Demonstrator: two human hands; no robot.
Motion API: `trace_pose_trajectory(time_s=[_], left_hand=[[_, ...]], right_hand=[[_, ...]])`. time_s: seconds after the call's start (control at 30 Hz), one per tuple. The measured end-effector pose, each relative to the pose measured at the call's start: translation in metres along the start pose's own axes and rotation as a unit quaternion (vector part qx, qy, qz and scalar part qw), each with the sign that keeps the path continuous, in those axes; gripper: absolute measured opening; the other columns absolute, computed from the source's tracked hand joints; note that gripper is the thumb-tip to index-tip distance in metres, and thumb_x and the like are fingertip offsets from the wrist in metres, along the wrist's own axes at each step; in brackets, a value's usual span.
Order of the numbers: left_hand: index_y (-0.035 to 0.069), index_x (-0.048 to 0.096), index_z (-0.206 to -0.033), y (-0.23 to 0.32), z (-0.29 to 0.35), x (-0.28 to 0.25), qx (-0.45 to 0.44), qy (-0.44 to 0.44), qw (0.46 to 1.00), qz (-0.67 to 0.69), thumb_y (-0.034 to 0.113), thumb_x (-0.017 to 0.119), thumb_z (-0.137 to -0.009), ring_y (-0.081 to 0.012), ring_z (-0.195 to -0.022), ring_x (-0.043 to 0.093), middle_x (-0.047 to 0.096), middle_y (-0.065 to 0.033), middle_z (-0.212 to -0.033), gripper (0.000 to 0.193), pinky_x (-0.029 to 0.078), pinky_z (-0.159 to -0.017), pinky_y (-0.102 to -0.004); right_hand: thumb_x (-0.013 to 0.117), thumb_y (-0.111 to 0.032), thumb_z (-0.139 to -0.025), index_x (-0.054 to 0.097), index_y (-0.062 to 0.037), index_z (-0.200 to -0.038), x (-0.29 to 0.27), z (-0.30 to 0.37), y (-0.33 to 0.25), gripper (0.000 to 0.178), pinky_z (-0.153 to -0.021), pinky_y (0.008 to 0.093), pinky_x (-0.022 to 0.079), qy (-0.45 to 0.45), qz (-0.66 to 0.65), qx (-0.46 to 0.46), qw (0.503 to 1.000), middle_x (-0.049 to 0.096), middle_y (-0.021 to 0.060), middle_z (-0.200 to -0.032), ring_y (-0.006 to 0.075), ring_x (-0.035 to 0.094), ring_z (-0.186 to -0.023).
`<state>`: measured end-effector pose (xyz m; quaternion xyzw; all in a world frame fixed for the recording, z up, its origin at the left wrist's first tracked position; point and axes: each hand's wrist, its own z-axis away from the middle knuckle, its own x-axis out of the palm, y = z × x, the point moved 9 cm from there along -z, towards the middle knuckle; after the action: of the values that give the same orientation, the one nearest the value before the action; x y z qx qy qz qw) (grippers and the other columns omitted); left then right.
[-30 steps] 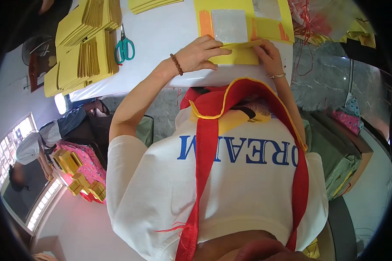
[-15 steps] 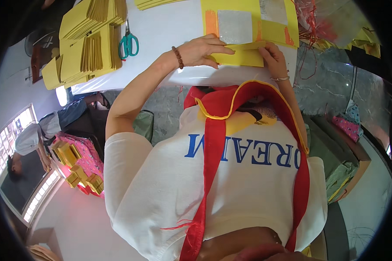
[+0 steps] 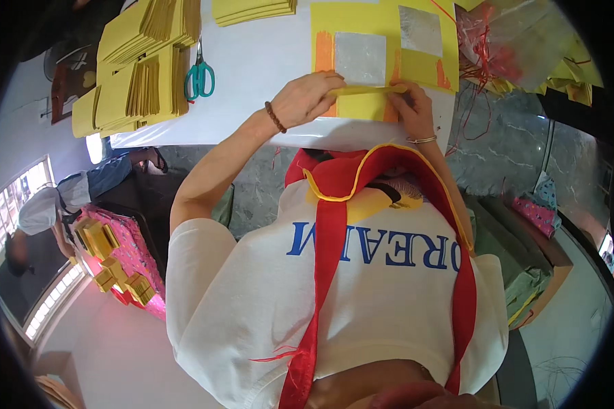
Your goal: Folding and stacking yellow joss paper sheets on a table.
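A large yellow paper sheet (image 3: 421, 67) with silvery squares and orange bands lies at the table's near edge. Its near part shows a narrow folded strip (image 3: 365, 90). At the strip's left end, my left hand (image 3: 307, 101), with a brown bead bracelet on the wrist, is closed with its fingers curled on the paper. My right hand (image 3: 413, 109), wearing a thin bangle, pinches the strip's right end between thumb and fingers. An orange band shows beneath each hand.
Stacks of folded yellow paper (image 3: 133, 88) fill the table's left side, beside teal-handled scissors (image 3: 199, 78). Another yellow stack (image 3: 252, 8) lies at the far edge. A clear plastic bag with red strings (image 3: 505, 48) sits at right. Another person (image 3: 41, 211) is at far left.
My left fingers, stretched out over the paper before, are now curled at the strip's left end. The strip looks narrower and more rolled over. The whole view has shifted slightly.
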<state>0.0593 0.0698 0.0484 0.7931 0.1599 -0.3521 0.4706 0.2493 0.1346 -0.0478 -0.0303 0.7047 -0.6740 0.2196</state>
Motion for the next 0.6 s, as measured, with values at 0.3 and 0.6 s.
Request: trace_pose_trajectory(time_s=[0.3, 0.6], left_hand=[[0.002, 0.04, -0.123, -0.037, 0.015, -0.013, -0.146, 0.118, 0.981, -0.039, 0.021, 0.074, -0.063, -0.0384, -0.101, 0.05, 0.052, -0.0185, -0.114, 0.071, 0.041, -0.083, -0.0438], [0.01, 0.034, -0.132, -0.056, 0.027, 0.014, -0.227, 0.069, 0.965, -0.112, 0.03, 0.061, -0.076, -0.0301, -0.116, 0.04, 0.035, -0.0147, -0.134, 0.065, 0.03, -0.091, -0.0432]], right_hand=[[0.063, -0.004, -0.075, 0.061, -0.0037, -0.091, -0.001, 0.0, -0.017, 0.015, -0.071, 0.0262, 0.047, 0.011, -0.03, -0.087, 0.996, 0.065, 0.0074, -0.091, 0.016, 0.061, -0.08], [0.062, 0.002, -0.07, 0.061, -0.004, -0.091, 0.0, 0.001, -0.016, 0.021, -0.079, 0.0285, 0.046, 0.003, -0.04, -0.097, 0.995, 0.064, 0.0081, -0.097, 0.0197, 0.06, -0.089]])
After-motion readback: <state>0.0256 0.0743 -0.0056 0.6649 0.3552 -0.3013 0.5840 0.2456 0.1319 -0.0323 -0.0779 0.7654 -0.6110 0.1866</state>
